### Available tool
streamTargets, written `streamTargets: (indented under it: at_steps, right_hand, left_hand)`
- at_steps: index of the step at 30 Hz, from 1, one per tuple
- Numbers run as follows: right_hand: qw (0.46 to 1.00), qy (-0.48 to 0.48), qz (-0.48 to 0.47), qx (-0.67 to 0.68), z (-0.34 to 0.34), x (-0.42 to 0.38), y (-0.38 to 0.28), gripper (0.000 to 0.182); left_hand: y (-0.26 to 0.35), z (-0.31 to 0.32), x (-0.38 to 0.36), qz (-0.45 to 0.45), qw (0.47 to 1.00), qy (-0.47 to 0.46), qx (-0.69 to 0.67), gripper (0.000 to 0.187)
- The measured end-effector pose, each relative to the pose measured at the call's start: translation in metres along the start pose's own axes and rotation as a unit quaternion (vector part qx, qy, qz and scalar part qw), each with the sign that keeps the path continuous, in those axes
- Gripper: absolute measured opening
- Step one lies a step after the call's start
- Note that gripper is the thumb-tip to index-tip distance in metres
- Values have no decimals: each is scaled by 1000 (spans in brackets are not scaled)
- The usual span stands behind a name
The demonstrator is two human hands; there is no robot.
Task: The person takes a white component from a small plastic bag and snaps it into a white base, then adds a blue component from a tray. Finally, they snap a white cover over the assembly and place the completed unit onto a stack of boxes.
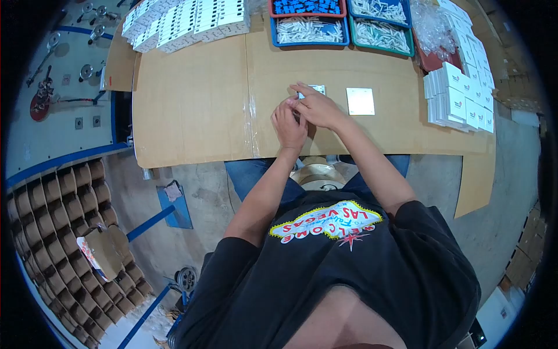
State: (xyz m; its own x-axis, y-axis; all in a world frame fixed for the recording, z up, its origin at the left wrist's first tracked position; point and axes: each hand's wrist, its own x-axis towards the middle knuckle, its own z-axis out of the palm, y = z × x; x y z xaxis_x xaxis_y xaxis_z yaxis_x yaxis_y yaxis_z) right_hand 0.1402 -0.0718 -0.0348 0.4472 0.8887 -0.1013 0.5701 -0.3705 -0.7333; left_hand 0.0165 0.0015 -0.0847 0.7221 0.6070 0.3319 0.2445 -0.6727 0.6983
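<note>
My hands meet over the cardboard-covered table, with their fingers bent and close together. My left hand (289,127) is closed, its fingertips against the fingers of the other hand. Curled above it, my right hand (318,109) covers most of a small flat piece with a pale, shiny edge (319,89). The fingers hide what kind of thing this is, and whether both hands grip it. A white square plate (361,102) lies flat on the cardboard to the right of my right hand.
Stacked white boxes stand at the back left (200,20) and right (459,99). Along the back edge are trays of blue pieces (307,7) and white slender pieces (310,31). Clear plastic bags (433,29) lie beside them. A cardboard divider grid (58,250) is at lower left.
</note>
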Motion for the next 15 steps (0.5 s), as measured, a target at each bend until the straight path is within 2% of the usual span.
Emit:
streamTargets:
  at_steps: [5, 8, 14, 15]
  right_hand:
    - [1000, 11, -3, -2, -2, 0, -3, 50]
    - [999, -27, -19, -35, -7, -2, -9, 51]
    - [999, -25, -7, 32, -2, -3, 0, 53]
    - [998, -22, -16, 55, -4, -4, 0, 48]
  left_hand:
    - [-1, 0, -1, -11, 1000, -6, -4, 49]
    - [-2, 0, -3, 12, 1000, 0, -3, 52]
    - [-1, 0, -4, -13, 1000, -18, -8, 57]
    - [1, 0, -4, -11, 1000, -5, -15, 56]
